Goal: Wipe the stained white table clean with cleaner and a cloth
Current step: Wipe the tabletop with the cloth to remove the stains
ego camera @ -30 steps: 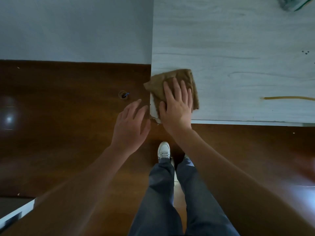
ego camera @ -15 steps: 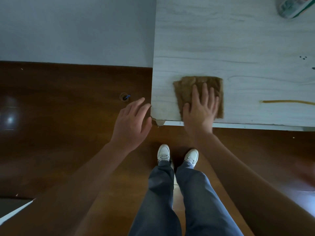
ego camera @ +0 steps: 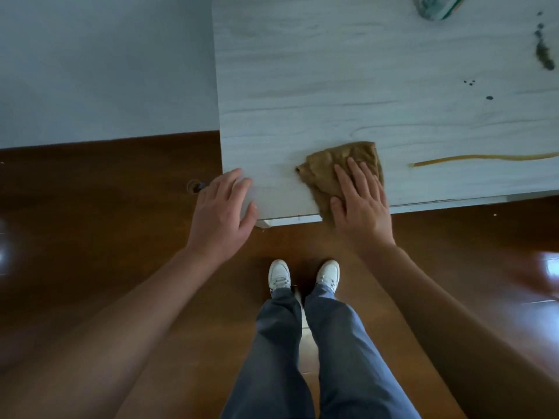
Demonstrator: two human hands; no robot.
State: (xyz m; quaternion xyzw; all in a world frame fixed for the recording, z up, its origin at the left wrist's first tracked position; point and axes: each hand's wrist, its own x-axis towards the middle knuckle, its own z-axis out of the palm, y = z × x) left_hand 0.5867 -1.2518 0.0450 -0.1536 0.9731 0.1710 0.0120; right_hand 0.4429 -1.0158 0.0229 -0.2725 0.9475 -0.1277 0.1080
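Note:
A brown cloth [ego camera: 328, 170] lies on the white wood-grain table [ego camera: 348, 86] near its front edge, one corner hanging over the edge. My right hand [ego camera: 360, 204] presses flat on the cloth with straight fingers. My left hand [ego camera: 222, 210] is spread over the table's front left corner, fingers relaxed. A long yellow streak [ego camera: 484, 159] runs to the right of the cloth. Dark spots [ego camera: 470, 83] and a dark smear [ego camera: 544, 52] mark the far right. The cleaner bottle [ego camera: 437, 6] lies at the top edge, cut off by the frame.
Dark wooden floor [ego camera: 90, 252] surrounds the table. A pale wall [ego camera: 106, 65] stands to the left. A small round fitting [ego camera: 195, 186] sits in the floor beside the table corner. My own legs and white shoes [ego camera: 279, 275] are below the table edge.
My right hand slid the cloth rightward from the table's left corner along the front edge. My left hand came from beside the corner to over the corner itself.

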